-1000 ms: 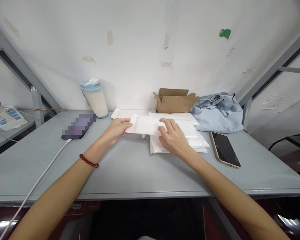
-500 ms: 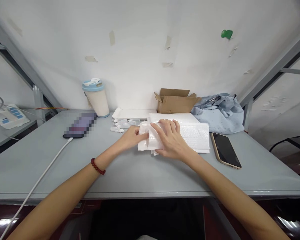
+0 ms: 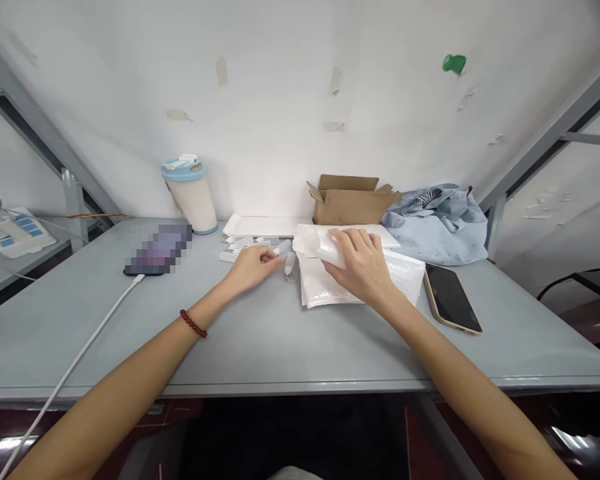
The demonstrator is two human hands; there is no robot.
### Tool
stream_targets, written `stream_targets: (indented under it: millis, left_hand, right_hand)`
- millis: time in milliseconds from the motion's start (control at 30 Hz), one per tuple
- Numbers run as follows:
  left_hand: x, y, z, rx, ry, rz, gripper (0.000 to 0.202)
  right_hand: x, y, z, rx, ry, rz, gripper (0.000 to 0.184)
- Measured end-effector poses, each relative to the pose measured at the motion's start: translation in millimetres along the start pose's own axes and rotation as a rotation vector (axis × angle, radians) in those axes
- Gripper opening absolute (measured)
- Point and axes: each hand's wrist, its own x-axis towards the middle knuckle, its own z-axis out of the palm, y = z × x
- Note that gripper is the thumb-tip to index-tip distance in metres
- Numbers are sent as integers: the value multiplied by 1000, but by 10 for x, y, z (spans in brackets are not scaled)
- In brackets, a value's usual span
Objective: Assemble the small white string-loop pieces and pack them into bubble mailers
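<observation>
My right hand is closed round a folded white bubble mailer, raised a little over a stack of white bubble mailers on the desk. My left hand, with a red bead bracelet at the wrist, is low beside several small white plastic devices. Its thumb points right and the index finger curls, with a small gap between them; the other fingers are partly hidden. One small white device with a thin loop lies just right of the thumb, at the mailers' left edge.
Behind the devices lies a white tray. An open cardboard box and a light blue cloth stand along the wall. A phone is at right, a charging phone and a tumbler at left.
My left hand has let go of the mailer and moved slightly left, down to the small devices. My right hand has lifted the folded mailer, uncovering the stack and a looped device.
</observation>
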Motion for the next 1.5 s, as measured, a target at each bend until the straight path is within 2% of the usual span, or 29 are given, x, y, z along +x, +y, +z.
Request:
stream_targets:
  millis: [67, 167, 267, 400, 533, 633, 700, 800, 933, 1000, 1100, 1167, 1233, 1300, 1333, 1433, 1500]
  left_hand:
    - [-45, 45, 84, 120, -54, 31, 37]
    - [-93, 92, 164, 269, -93, 70, 26]
    - [-76, 66, 123, 257, -116, 65, 18]
    - [-8, 18, -106, 69, -103, 8, 17]
    - [-2, 63, -416, -144, -93, -126, 15]
    - [-35, 110, -594, -262, -112, -112, 15]
    - [-55, 132, -642, -313, -159, -66, 16]
    - [-80, 168, -567, -278, -231, 14, 17]
    - [-131, 248, -273, -227, -226, 150, 25]
    - [-165, 293, -144, -238, -259, 195, 26]
    - [-180, 317, -79, -287, -290, 209, 29]
    - [-142, 272, -109, -336, -200, 162, 32]
    - [-73, 174, -148, -342, -52, 94, 35]
    - [0, 50, -157, -238, 77, 51, 35]
    - [31, -11, -142, -148, 105, 65, 34]
    - [73, -136, -32, 131, 27, 199, 37]
    - [63, -153, 63, 290, -46, 231, 37]
  right_hand:
    - [-3, -17, 0, 38, -41, 12, 42]
    - [-10, -47, 3, 88, -123, 0, 47]
    - [-15, -61, 12, 105, -174, -6, 49]
    - [-15, -61, 22, 120, -212, 6, 51]
    - [-8, -66, 13, 141, -229, 15, 48]
    - [-1, -70, 2, 145, -246, 28, 46]
    - [0, -72, 5, 143, -252, 29, 47]
    - [-14, -86, 30, 143, -244, 0, 48]
    - [-55, -139, 68, 153, -221, -80, 47]
    - [-69, -163, 72, 161, -223, -104, 46]
    - [-69, -170, 60, 161, -230, -82, 45]
    - [-60, -161, 49, 164, -233, -46, 44]
    - [-50, -150, 43, 169, -235, -19, 42]
    - [-44, -145, 43, 169, -232, -5, 41]
    - [-43, -144, 44, 169, -227, 0, 40]
    - [-39, -145, 49, 165, -226, 15, 39]
    - [-36, -144, 52, 164, -234, 20, 39]
